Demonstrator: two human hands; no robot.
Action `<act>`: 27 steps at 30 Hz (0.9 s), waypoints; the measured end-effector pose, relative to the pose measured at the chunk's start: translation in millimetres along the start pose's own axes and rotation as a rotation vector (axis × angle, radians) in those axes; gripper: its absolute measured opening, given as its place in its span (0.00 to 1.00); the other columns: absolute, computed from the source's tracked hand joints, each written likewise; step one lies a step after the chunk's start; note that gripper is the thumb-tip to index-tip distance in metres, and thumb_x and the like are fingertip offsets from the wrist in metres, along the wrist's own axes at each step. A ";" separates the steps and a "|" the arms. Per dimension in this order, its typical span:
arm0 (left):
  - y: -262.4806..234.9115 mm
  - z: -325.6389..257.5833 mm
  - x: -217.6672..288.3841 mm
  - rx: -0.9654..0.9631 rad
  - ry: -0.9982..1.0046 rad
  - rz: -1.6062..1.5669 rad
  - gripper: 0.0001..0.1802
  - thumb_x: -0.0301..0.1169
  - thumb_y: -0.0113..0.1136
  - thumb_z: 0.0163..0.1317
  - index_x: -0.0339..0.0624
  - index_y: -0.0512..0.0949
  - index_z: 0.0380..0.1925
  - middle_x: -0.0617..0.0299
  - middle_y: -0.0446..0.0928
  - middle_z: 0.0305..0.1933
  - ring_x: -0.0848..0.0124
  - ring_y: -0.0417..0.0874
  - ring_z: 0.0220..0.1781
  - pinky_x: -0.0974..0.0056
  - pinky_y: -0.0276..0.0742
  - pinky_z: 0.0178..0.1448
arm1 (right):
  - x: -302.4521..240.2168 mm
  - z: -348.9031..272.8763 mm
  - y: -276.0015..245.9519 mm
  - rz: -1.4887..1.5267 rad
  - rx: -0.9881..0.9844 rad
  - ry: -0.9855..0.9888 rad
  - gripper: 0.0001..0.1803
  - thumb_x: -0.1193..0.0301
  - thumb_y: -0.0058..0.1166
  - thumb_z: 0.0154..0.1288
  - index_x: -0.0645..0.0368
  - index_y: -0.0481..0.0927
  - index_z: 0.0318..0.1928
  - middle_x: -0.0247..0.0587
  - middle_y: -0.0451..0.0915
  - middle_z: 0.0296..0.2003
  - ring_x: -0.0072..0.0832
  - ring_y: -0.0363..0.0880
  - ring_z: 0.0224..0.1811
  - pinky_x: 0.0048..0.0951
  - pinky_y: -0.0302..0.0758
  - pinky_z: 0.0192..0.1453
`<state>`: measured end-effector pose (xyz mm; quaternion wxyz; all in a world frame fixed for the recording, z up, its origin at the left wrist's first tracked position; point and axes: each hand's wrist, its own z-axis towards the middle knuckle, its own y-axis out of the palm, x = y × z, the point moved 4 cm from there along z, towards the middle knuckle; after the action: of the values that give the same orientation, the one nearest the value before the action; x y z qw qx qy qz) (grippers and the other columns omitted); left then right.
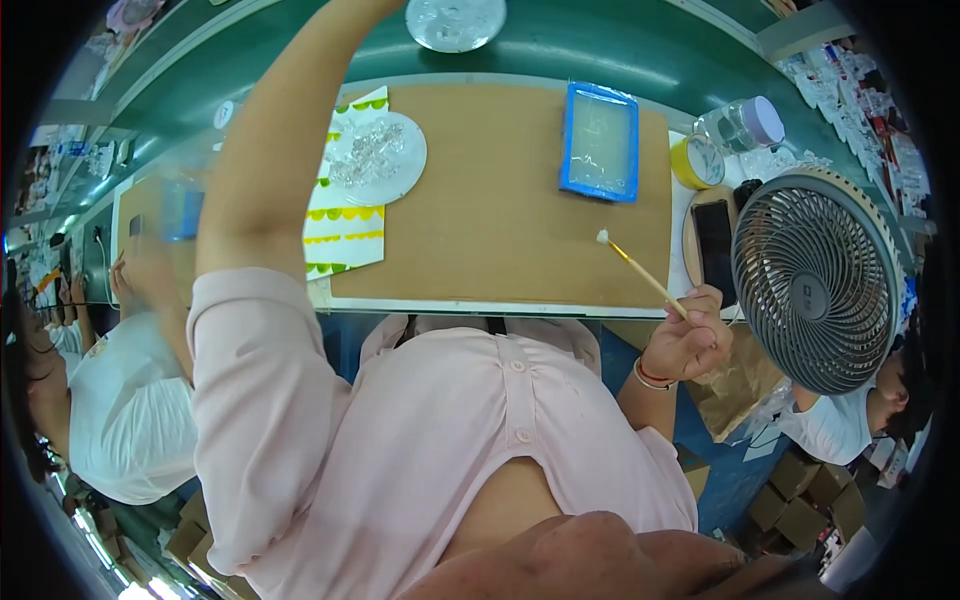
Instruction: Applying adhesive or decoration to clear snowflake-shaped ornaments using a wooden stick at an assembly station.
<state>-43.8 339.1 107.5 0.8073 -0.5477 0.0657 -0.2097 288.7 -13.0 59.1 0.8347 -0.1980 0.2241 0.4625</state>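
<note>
Bright light, strongly bowed edges

A brown work board (500, 200) is seen from above through the left of two head-worn fisheye cameras, faced steeply down, its picture upright and unmirrored. The bench is taken in at close range, ahead and to the left of the right hand (690, 335), by which a thin brush (648, 277) is gripped. The wearer's pink shirt (430, 420), nearer the lens, is caught behind and left of that grip. Seated workers (130, 410) are included far out on both sides of it, bent toward the blackened rim.
</note>
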 end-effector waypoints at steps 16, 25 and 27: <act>-68.9 -181.5 53.6 -0.618 0.190 -0.311 0.21 0.23 0.63 0.55 0.44 0.76 0.51 0.54 0.78 0.51 0.53 0.78 0.51 0.57 0.75 0.53 | 47.9 27.0 22.9 -0.161 -0.154 0.260 0.12 0.67 0.41 0.76 0.64 0.71 0.41 0.42 0.76 0.26 0.19 0.69 0.25 0.20 0.65 0.30; -57.2 -181.2 41.3 -0.500 0.165 -0.239 0.09 0.27 0.60 0.59 0.41 0.80 0.40 0.53 0.81 0.41 0.53 0.82 0.39 0.57 0.76 0.42 | 72.5 29.2 55.2 -0.406 -0.324 0.172 0.12 0.67 0.46 0.74 0.64 0.73 0.38 0.37 0.79 0.25 0.19 0.76 0.28 0.19 0.71 0.33; -65.7 -177.2 43.6 -0.450 0.173 -0.253 0.10 0.29 0.62 0.59 0.42 0.80 0.40 0.53 0.81 0.39 0.54 0.82 0.38 0.58 0.76 0.41 | 69.5 30.2 54.7 -0.367 -0.302 0.147 0.11 0.67 0.47 0.74 0.64 0.74 0.37 0.37 0.79 0.24 0.20 0.76 0.27 0.20 0.71 0.33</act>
<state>-81.4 148.9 103.4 0.6241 -0.6972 0.1102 -0.3351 280.1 77.7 38.4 0.8471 -0.3910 0.1729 0.3156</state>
